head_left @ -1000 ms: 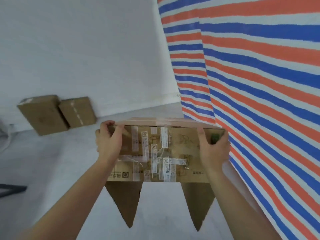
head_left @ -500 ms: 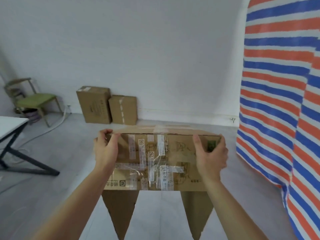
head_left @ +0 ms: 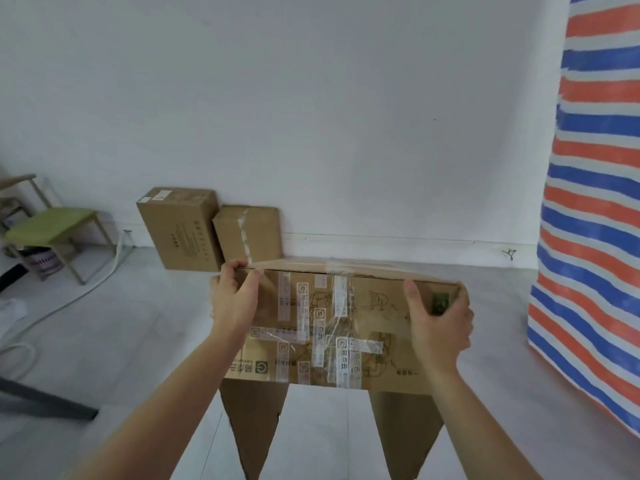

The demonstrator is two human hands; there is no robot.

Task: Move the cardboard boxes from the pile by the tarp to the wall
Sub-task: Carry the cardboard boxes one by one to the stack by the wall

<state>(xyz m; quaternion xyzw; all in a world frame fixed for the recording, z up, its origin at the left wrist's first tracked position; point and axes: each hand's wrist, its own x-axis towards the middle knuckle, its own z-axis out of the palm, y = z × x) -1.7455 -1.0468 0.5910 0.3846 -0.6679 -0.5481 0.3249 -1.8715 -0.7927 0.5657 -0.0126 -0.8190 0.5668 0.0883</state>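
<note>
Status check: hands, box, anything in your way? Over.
Left hand, right hand: both gripping taped cardboard box at its ends. Box off the floor, bottom flaps hanging. Two boxes at the wall ahead; green chair off left, nothing seen between.

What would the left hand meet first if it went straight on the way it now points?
Likely the smaller taped box standing at the wall; the left hand, gripping the carried box, points toward it across floor, though depth is unclear.

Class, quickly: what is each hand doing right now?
Left hand: grips the taped cardboard box at its left end.
Right hand: grips the same box at its right end.
</note>
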